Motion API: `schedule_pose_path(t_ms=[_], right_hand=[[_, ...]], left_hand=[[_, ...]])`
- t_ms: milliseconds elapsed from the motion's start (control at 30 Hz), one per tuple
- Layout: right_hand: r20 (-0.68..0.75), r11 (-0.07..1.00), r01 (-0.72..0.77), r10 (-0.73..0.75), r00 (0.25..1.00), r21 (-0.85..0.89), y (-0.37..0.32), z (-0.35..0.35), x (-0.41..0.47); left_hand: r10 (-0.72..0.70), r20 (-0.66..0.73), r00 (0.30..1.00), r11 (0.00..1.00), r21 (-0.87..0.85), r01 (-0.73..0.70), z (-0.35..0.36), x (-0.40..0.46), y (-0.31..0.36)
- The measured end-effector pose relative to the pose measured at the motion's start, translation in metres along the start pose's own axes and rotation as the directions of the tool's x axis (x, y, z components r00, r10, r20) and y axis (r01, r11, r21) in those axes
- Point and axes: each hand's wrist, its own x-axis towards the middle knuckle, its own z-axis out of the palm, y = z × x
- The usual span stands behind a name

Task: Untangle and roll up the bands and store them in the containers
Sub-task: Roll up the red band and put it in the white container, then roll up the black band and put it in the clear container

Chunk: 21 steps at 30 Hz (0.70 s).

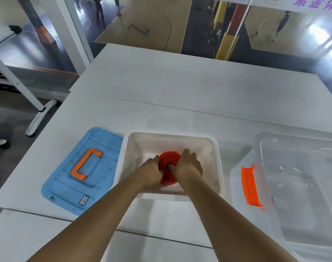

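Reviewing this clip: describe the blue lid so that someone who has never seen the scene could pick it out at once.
Start from the white table and find the white bin where both hands hold a rolled red band. The blue lid lies flat on the table just left of that bin. It is the only blue thing there, with an orange handle on top.

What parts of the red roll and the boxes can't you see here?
- Head view: near side of the rolled red band, covered by the left hand and right hand.
- White bin floor near the wrists: covered by both forearms.
- Clear container: right side cut off by the frame edge.
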Motion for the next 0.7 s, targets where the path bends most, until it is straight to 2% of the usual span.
schedule_pose_path(t_ms=[100, 200, 300, 467, 600, 700], right_hand=[[0.007, 1.0, 0.002, -0.002, 1.0, -0.013, 0.0, -0.002, -0.002], [-0.032, 0.998, 0.06, -0.061, 0.998, -0.035, 0.001, -0.01, -0.01], [-0.098, 0.982, 0.173, -0.165, 0.981, 0.081, 0.008, -0.022, -0.029], [-0.309, 0.886, 0.432, -0.37, 0.876, 0.166, 0.034, -0.027, -0.085], [-0.464, 0.828, 0.549, -0.443, 0.767, 0.116, 0.065, -0.03, -0.135], [-0.505, 0.827, 0.557, -0.449, 0.737, 0.078, 0.091, -0.036, -0.172]], left_hand=[[0.009, -0.019, 1.0, 0.999, 0.034, -0.008, 0.0, -0.005, 0.002], [0.064, -0.113, 0.992, 0.998, 0.026, -0.062, -0.001, -0.012, 0.005], [0.133, -0.216, 0.967, 0.991, 0.063, -0.122, -0.003, -0.033, 0.011], [0.376, -0.403, 0.834, 0.927, 0.163, -0.339, 0.006, -0.086, 0.019], [0.488, -0.424, 0.763, 0.872, 0.281, -0.401, 0.025, -0.136, 0.03], [0.549, -0.415, 0.725, 0.829, 0.379, -0.411, 0.045, -0.172, 0.039]])
